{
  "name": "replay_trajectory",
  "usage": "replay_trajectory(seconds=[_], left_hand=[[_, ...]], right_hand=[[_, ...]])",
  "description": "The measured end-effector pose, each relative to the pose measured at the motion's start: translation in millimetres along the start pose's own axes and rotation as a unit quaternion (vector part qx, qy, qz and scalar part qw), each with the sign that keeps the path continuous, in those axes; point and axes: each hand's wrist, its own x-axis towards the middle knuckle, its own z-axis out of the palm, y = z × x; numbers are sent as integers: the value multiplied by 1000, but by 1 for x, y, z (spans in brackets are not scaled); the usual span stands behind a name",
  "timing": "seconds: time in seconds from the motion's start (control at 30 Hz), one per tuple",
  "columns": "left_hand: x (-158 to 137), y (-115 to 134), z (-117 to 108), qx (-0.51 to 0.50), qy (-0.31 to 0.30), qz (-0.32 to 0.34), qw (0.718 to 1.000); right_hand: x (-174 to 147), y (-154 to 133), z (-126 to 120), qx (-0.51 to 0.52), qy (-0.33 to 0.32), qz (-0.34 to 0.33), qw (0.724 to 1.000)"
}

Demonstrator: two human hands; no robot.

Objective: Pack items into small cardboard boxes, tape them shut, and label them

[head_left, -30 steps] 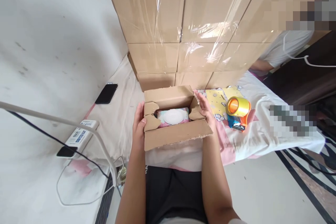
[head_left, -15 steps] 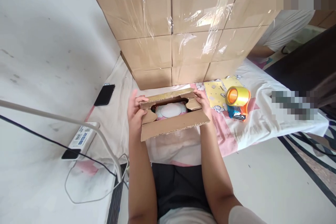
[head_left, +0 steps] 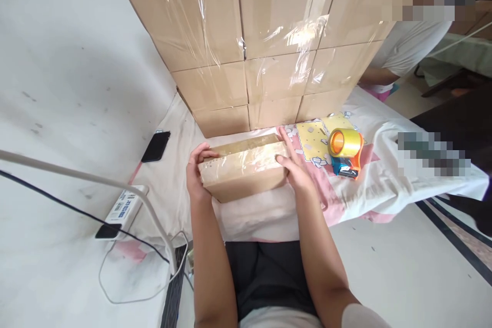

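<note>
Between both hands is a small cardboard box (head_left: 246, 182), tilted on the cloth-covered table. Clear tape shines along its upper edge, and a far flap rises behind it. My left hand (head_left: 199, 171) is closed around the box's left end, fingers over the far side. My right hand (head_left: 295, 171) grips the right end, with its thumb on the taped near side. The inside of the box is hidden from this angle. To the right of the hands, a tape dispenser (head_left: 346, 154) with a yellow roll sits on the cloth.
A stack of taped cardboard boxes (head_left: 277, 77) stands behind the hands. A black phone (head_left: 156, 146) and a white power strip (head_left: 128, 205) lie to the left, near a pale pole (head_left: 154, 215) and cables. A person in a white sleeve (head_left: 417, 48) is at the right back.
My hands have tipped the box, so its taped side now faces me and the opening with the patterned pack inside is out of sight. The view has shifted slightly.
</note>
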Motion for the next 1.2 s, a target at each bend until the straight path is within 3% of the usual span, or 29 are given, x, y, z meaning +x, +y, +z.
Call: replay_trajectory(seconds=[0.1,0.17,0.23,0.33,0.4,0.47,0.57,0.9,1.2], left_hand=[[-11,14,3,48,1,24,999],[-21,33,7,157,-15,76,985],[-31,53,16,309,-85,114,940],[-43,73,34,483,-226,99,840],[-48,76,43,540,-265,87,794],[-50,74,49,568,-265,82,774],[-48,70,48,573,-267,75,771],[-49,62,43,521,-260,115,804],[-53,68,52,518,-251,107,811]], right_hand=[[4,-1,9,4,15,14,1000],[6,-1,9,-1,15,21,1000],[7,-2,7,-4,15,25,1000],[8,-4,6,-11,12,26,1000],[8,-5,7,-17,14,21,1000],[8,-5,7,-24,16,17,999],[8,-3,6,-36,21,14,999],[7,3,7,-7,50,9,999],[7,-3,7,5,58,20,998]])
